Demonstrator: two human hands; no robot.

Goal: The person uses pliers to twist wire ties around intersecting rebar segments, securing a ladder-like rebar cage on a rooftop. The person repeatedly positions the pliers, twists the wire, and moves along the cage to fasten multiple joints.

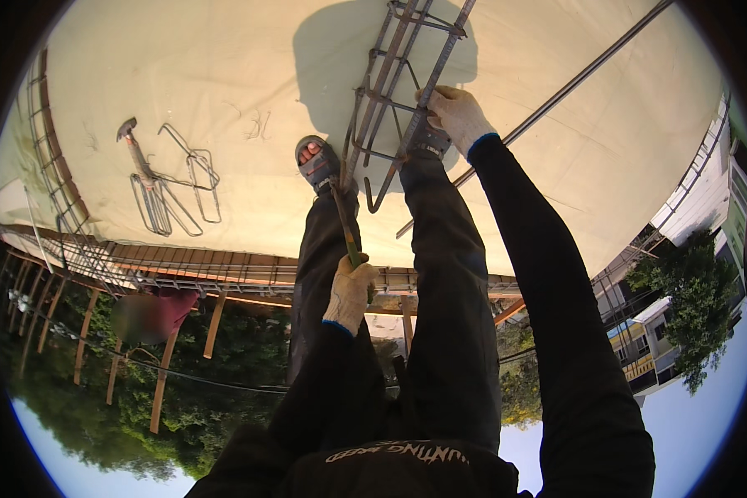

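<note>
A narrow rebar cage (382,100), made of long ribbed bars with square stirrups, stretches away from between my sandalled feet. One of its bars ends in a hook close to me. My left hand (349,295), in a white knit glove with blue trim, is closed round the green handle of a slim metal hand tool (342,217). The tool's far end reaches toward the cage beside my left foot; its tip is hard to make out. My gloved right hand (459,116) reaches forward, its fingers closed at the cage's right bar near a stirrup. Any tie wire there is too small to see.
At left, a claw hammer (133,145) lies by several bent stirrups (195,178) on the pale sheeting. A long rebar (585,75) runs diagonally at right. Behind me, rebar and timber (216,264) line the deck's edge, where another person (170,311) is visible; trees are beyond.
</note>
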